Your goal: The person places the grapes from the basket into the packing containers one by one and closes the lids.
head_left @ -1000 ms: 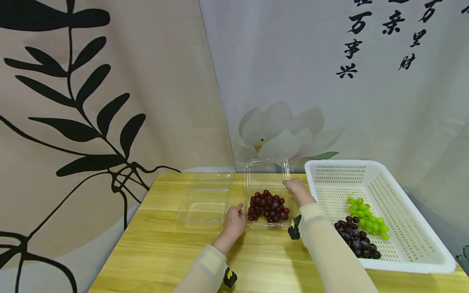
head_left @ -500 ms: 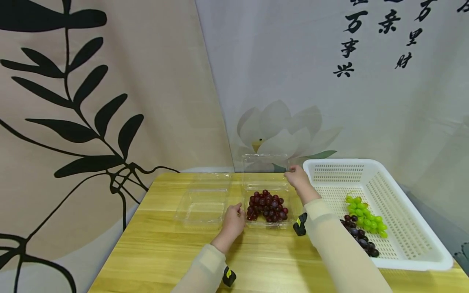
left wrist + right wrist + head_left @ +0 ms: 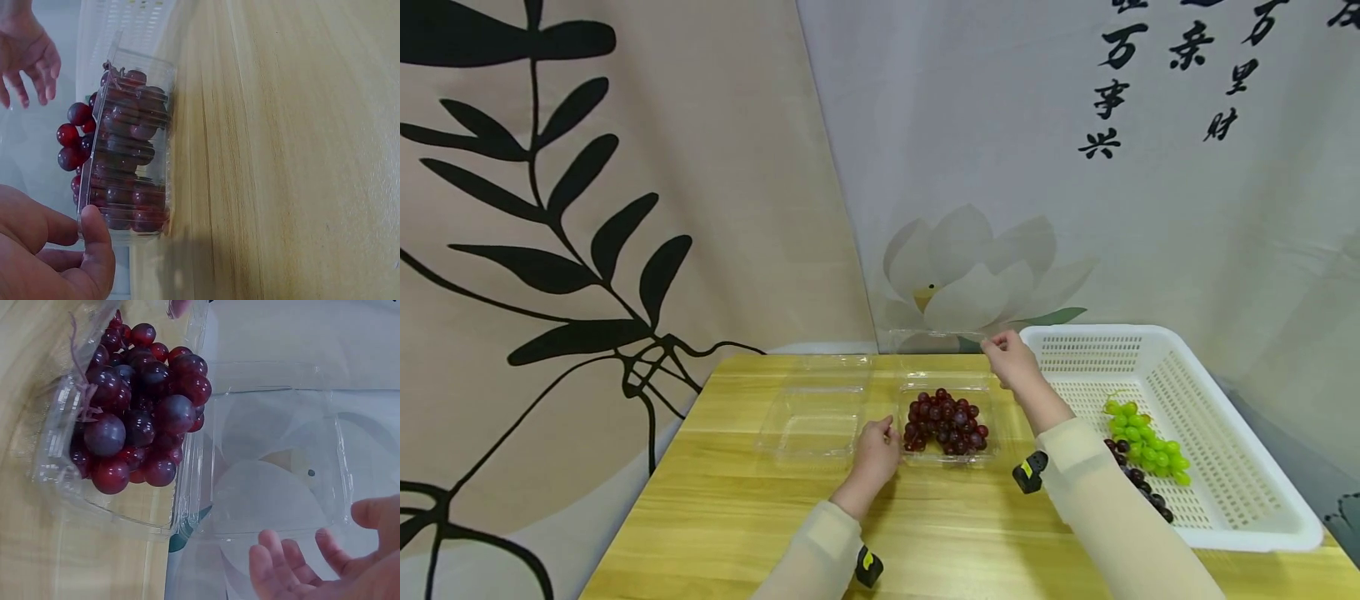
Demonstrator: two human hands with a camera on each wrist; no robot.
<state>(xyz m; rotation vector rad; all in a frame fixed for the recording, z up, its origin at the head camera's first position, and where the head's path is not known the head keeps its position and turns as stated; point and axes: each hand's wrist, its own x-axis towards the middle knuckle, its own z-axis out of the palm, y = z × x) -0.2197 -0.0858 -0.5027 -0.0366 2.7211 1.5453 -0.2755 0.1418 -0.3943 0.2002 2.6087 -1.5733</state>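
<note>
My left hand (image 3: 877,454) pinches the near-left rim of a clear plastic clamshell box (image 3: 128,222), thumb on the outside of the wall. A bunch of red grapes (image 3: 946,423) fills the box, some grapes rising above its rim in the left wrist view. The lid (image 3: 275,462) of this box stands raised at the back, tilted away from the grapes. Beside the lid's right edge is my right hand (image 3: 1013,360), its fingers loosely spread with nothing held between them in the right wrist view (image 3: 325,569).
Another clear clamshell box (image 3: 816,425) lies opened on the wooden table (image 3: 722,525), left of the grape box. A white plastic basket (image 3: 1247,467) at the right holds green grapes (image 3: 1146,442) and dark grapes (image 3: 1138,479). A printed cloth (image 3: 737,167) hangs behind the table.
The lid has swung back, away from the grapes. My right hand has moved up and slightly right with its edge, its fingers now loose. My left hand has stayed at the box rim.
</note>
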